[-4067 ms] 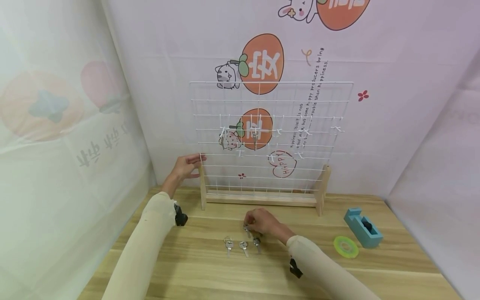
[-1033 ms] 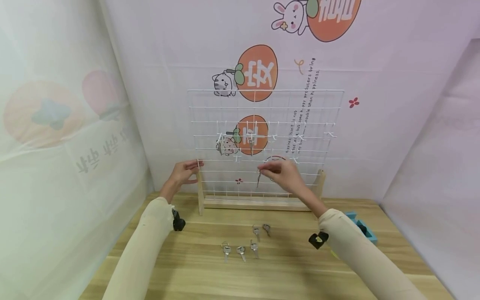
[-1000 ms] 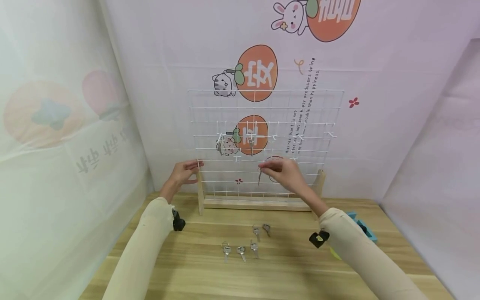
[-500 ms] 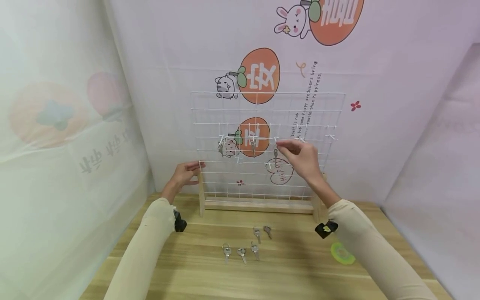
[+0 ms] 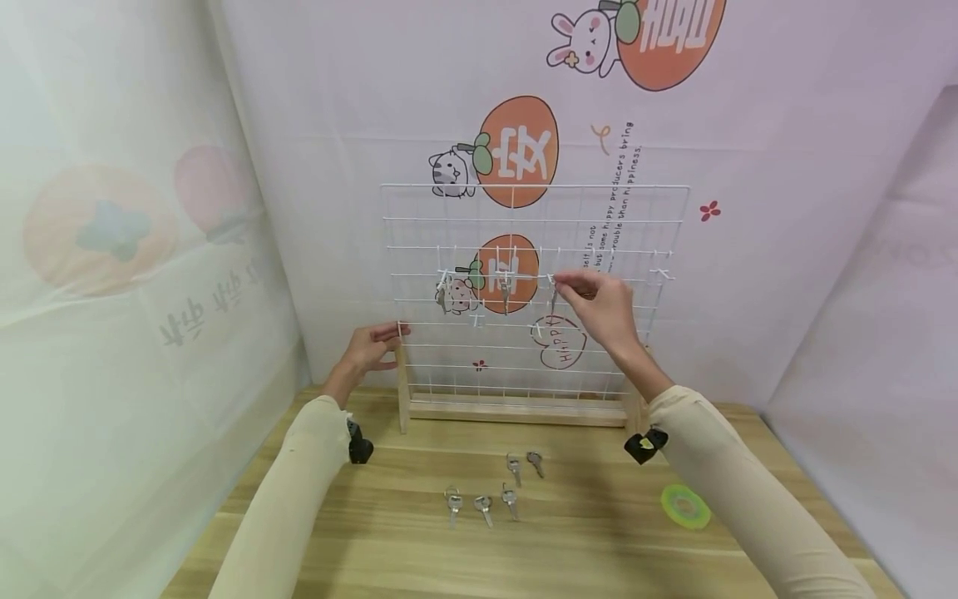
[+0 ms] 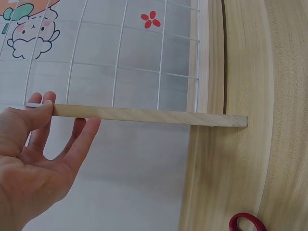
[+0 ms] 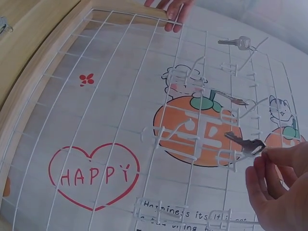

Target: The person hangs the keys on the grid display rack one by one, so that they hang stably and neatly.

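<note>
at the wire grid (image 5: 524, 218), the right hand (image 5: 608, 309) pinches a key (image 7: 244, 143) at a white hook (image 7: 225, 159), likely mid-hanging, needing its hole threaded on; the left hand (image 5: 367, 349) holds the frame post (image 6: 144, 114).

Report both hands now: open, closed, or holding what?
Left hand: grips the white wire grid rack at its wooden post.
Right hand: pinches a small silver key.
</note>
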Available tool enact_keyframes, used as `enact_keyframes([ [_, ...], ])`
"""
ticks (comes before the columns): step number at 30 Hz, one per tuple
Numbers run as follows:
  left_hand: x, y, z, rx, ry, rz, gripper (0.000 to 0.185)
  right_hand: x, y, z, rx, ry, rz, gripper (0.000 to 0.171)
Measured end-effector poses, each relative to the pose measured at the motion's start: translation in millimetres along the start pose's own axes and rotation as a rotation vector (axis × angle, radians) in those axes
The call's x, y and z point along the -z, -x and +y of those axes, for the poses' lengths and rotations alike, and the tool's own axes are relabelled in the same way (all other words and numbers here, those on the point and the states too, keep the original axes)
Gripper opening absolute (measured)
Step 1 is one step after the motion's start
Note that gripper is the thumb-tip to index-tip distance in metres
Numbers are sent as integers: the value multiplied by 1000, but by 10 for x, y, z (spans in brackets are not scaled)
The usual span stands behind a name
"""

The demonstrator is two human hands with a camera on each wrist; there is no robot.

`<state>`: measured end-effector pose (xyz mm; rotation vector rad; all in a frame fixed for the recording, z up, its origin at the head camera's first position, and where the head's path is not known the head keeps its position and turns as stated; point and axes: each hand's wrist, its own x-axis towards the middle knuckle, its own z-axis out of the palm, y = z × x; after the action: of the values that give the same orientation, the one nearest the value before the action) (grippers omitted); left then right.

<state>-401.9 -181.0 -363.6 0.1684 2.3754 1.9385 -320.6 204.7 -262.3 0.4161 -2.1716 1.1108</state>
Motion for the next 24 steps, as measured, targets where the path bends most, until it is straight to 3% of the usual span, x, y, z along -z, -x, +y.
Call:
enact_keyframes([
  [14, 7, 12, 7, 1, 5, -7, 40, 44, 85, -10, -5, -33, -49, 24],
  [24, 9, -21, -16, -4, 15, -15, 41, 89, 280, -12, 11, -33, -151, 29],
])
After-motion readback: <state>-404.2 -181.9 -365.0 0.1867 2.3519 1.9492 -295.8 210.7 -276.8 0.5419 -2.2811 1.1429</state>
